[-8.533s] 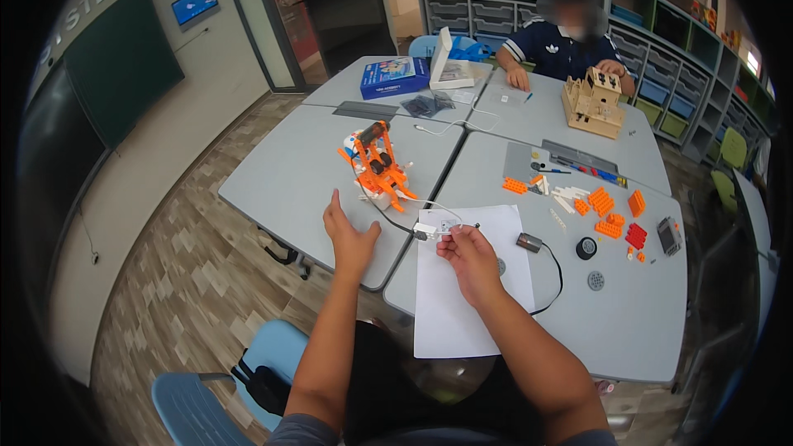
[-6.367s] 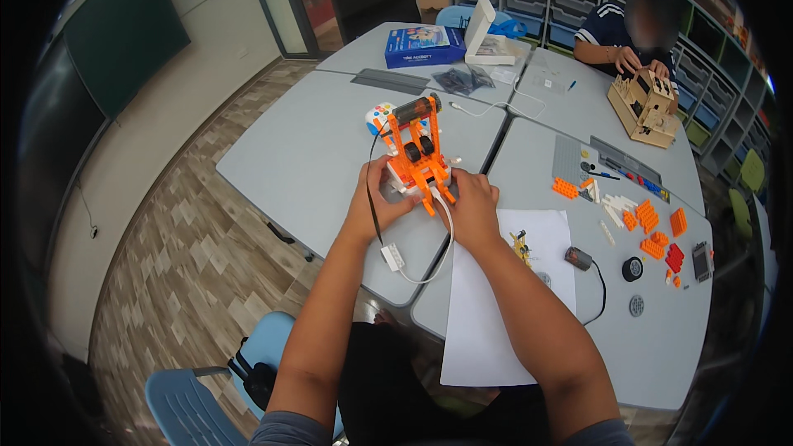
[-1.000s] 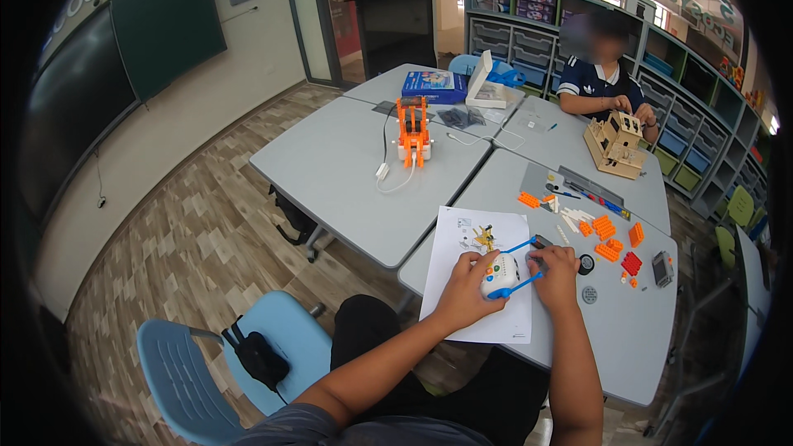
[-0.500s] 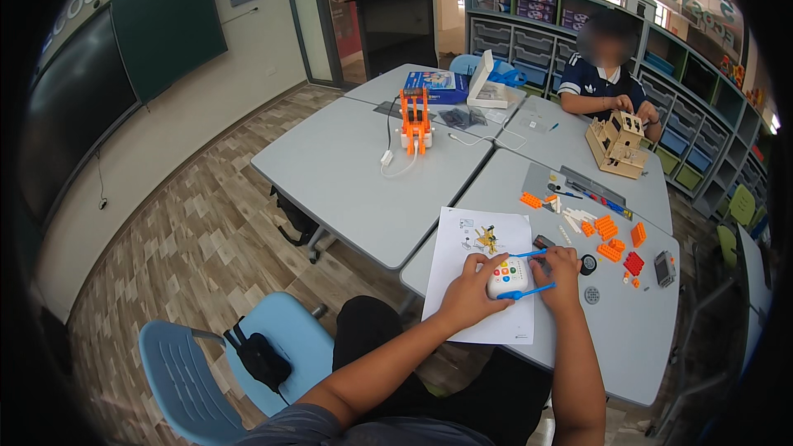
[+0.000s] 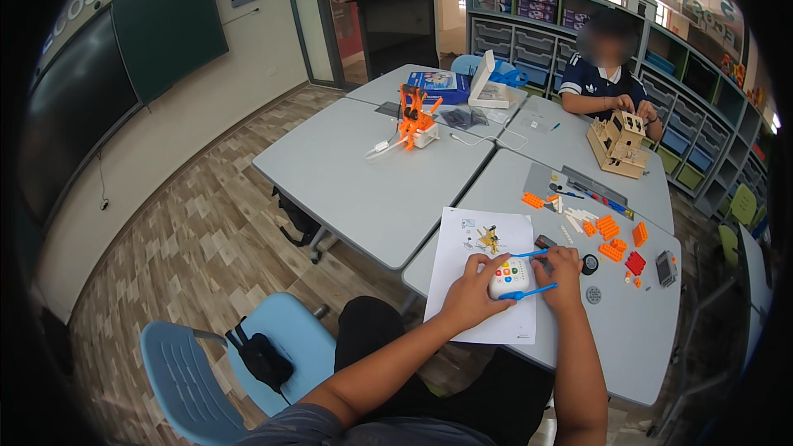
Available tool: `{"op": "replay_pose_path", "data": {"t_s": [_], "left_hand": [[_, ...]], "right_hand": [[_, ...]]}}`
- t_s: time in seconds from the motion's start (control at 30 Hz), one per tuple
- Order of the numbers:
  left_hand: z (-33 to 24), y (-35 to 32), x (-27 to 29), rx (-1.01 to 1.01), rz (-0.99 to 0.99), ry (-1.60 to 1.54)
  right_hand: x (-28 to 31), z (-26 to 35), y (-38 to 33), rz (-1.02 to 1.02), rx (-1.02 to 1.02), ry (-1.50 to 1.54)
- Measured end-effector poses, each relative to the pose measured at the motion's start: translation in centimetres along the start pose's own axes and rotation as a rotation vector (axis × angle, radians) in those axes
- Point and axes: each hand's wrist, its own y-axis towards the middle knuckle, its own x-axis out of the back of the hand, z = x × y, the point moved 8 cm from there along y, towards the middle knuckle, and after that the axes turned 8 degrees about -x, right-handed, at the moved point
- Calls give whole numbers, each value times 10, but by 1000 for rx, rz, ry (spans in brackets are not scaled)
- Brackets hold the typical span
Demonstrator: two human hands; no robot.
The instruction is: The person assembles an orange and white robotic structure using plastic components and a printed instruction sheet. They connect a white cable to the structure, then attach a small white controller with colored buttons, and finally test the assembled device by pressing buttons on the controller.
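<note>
Now both hands sit close together on the paper sheet at the near edge of the bench. The left hand has its fingers wrapped around the side of a small white controller with coloured buttons, which it did not hold some seconds back, when both hands were out at the orange model. The right hand pinches a blue cable at the controller's edge; half a second ago the grip looked much the same, so the work has settled on this spot. The controller rests on the sheet, just below a small printed figure. Just beyond lie loose orange bricks and a black wheel. Farther off, the orange model stands untouched on the next bench, well apart. At the far end another person handles a wooden model.
</note>
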Motion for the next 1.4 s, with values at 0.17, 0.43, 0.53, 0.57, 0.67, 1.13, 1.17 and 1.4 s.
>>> {"op": "replay_pose_path", "data": {"t_s": [0.17, 0.43, 0.53, 0.57, 0.67, 1.13, 1.17, 1.4], "left_hand": [[0, 0, 1, -3, -2, 10], [2, 0, 2, -10, -8, -11], [0, 0, 3, 2, 5, -25], [0, 0, 3, 4, 8, -25], [1, 0, 4, 2, 4, -11], [0, -1, 3, 3, -2, 1], [1, -1, 3, 0, -4, 2], [1, -1, 3, -6, -8, -1]], "right_hand": [[0, 1, 0, -5, -2, -1], [0, 1, 0, -18, 13, -1], [-1, 0, 1, -16, 16, 1], [0, 1, 1, -17, 16, 1], [1, 4, 0, -5, 4, 11], [-1, 1, 1, 7, -2, -7], [0, 2, 1, 9, -3, -7], [0, 2, 1, 4, 1, -1]]}}
